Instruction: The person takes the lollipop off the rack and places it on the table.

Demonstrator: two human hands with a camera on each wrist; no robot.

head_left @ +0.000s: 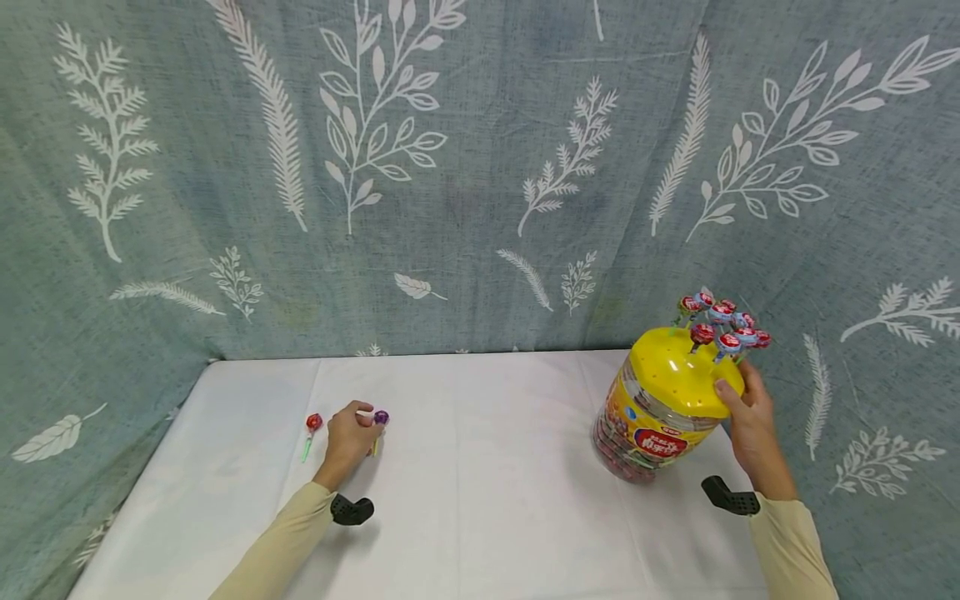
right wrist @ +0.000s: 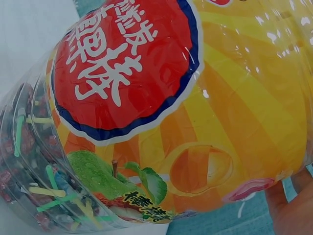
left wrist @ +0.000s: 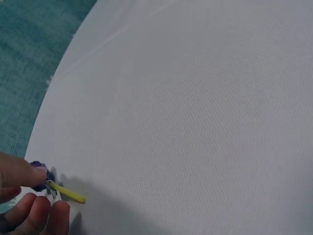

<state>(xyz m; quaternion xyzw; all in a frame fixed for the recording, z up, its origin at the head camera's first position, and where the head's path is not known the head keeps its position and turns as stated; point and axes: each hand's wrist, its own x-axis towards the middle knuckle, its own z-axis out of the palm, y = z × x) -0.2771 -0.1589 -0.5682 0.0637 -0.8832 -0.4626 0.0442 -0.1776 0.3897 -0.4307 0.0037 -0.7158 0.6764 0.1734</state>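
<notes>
On the left of the white table my left hand (head_left: 348, 437) pinches a purple-wrapped lollipop (head_left: 381, 417). The left wrist view shows the thumb across its purple head, curled fingers (left wrist: 58, 215) just below and the yellow stick (left wrist: 71, 193) poking out. My right hand (head_left: 752, 421) grips the yellow lid of a big clear candy jar (head_left: 660, 417), thumb on top and the other fingers mostly hidden behind. The jar leans rightward in the head view. Several lollipops (head_left: 723, 321) stand upright in the lid. More, with green and yellow sticks, show through the wall in the right wrist view.
A red lollipop (head_left: 313, 422) with a green stick lies left of my left hand. Behind the white-covered table (head_left: 480, 500) hangs a grey-green curtain (head_left: 465, 192) with white leaf prints, which also borders both sides.
</notes>
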